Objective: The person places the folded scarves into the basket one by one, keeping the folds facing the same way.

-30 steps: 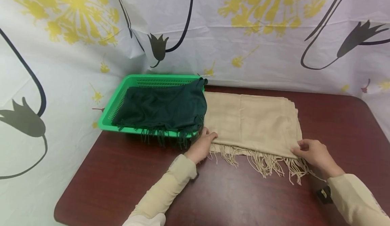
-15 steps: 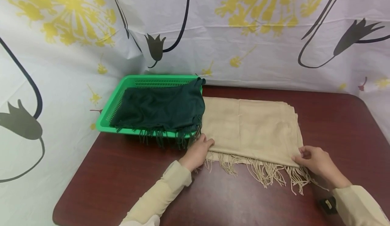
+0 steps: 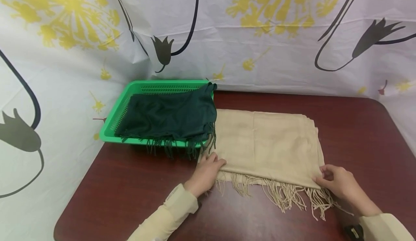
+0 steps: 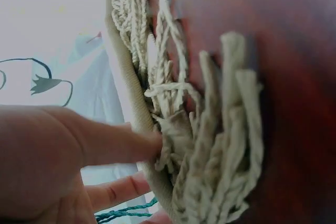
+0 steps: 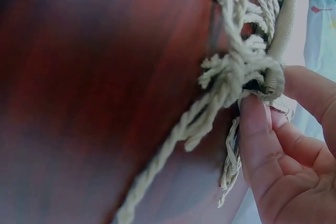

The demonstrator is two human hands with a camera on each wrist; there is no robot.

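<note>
A folded beige fringed scarf [image 3: 266, 145] lies flat on the table, its tassels towards the person. At its front left corner, the left hand [image 3: 204, 173] pinches the folded edge; the left wrist view shows the thumb [image 4: 123, 144] over the edge and fingers on its other side. The right hand [image 3: 342, 187] pinches the front right corner, where the right wrist view shows a twisted tassel [image 5: 163, 156] trailing beside the fingertips. A folded dark green fringed scarf [image 3: 169, 116] lies in a green plastic basket [image 3: 108, 130], its fringe hanging over the front rim.
The dark red-brown table [image 3: 97, 194] stands against a white floral cloth [image 3: 276, 56] at the back and left. The basket sits at the back left, close beside the beige scarf. A small black object [image 3: 354, 232] shows near the right sleeve.
Both hands have drawn the beige scarf towards the person, away from the back edge of the table. The basket and dark green scarf stay in place; the view has shifted slightly.
</note>
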